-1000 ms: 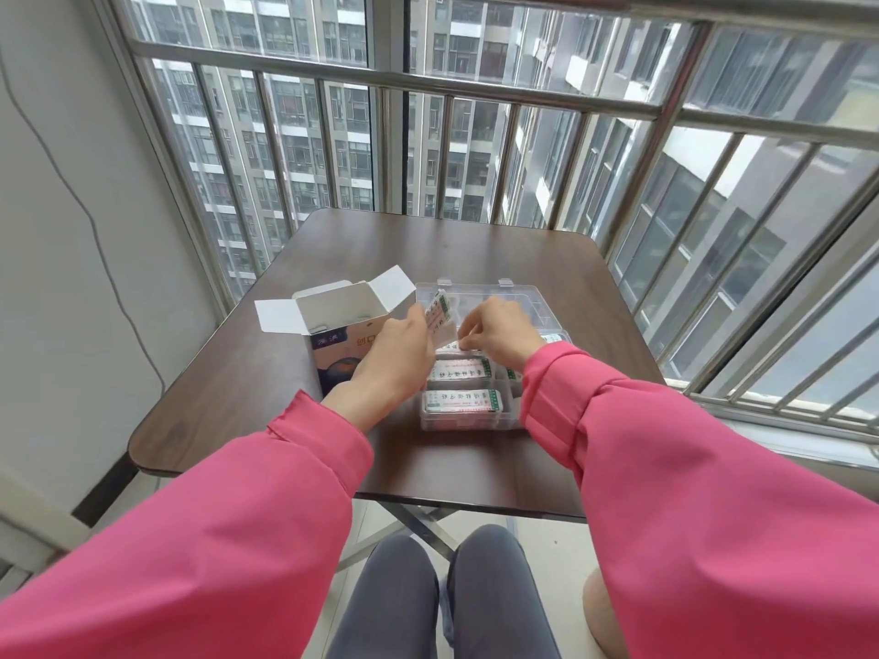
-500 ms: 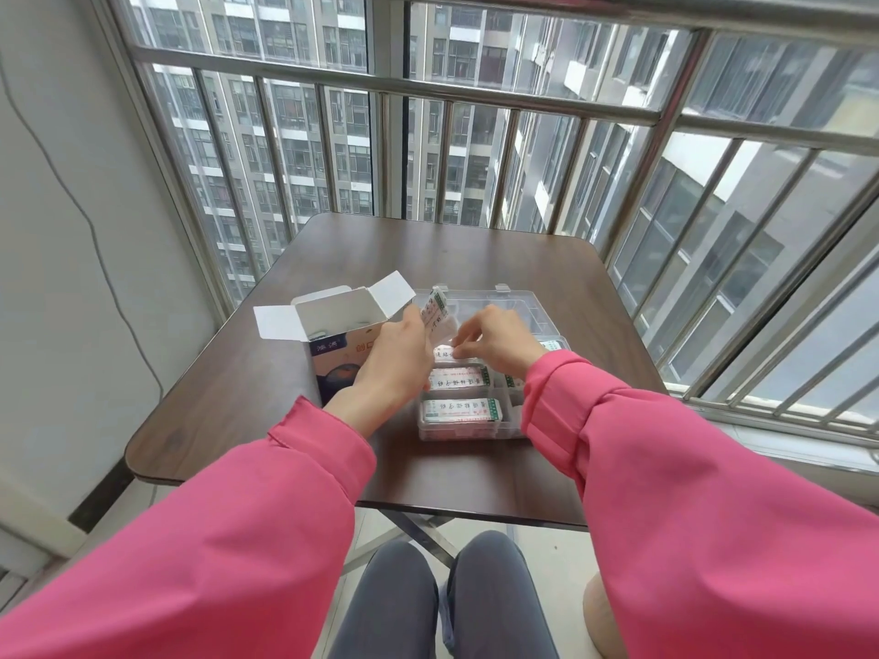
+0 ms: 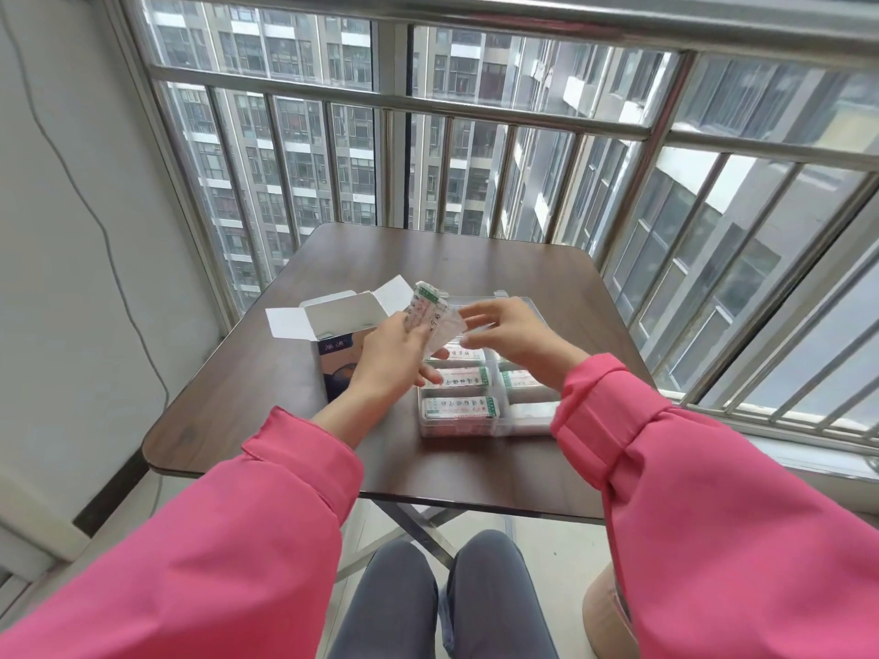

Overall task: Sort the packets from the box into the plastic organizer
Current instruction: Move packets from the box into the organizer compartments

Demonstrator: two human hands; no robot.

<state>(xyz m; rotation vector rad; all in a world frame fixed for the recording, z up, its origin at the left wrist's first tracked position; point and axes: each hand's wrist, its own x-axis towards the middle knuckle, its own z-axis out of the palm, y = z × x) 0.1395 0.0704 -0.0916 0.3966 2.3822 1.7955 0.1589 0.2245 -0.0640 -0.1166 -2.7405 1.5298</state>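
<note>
Left hand [image 3: 395, 354] grips packets [image 3: 428, 316] upright above organizer [image 3: 504, 420]; right hand [image 3: 511, 335], fingers loose and holding nothing, is just beside them, nearer the slots.

One box [image 3: 333, 335], one organizer [image 3: 504, 428], two hands — packet count unclear, several.

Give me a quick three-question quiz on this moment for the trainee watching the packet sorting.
1. True or false: the left hand holds a stack of packets above the plastic organizer.
2. Which side of the organizer is the open box on, as the person sees it?
A. left
B. right
C. behind it
3. Fill in: the right hand reaches toward the stack with spread fingers, its grip closed on ____.

Key: 1 true; 2 A; 3 nothing.
</note>
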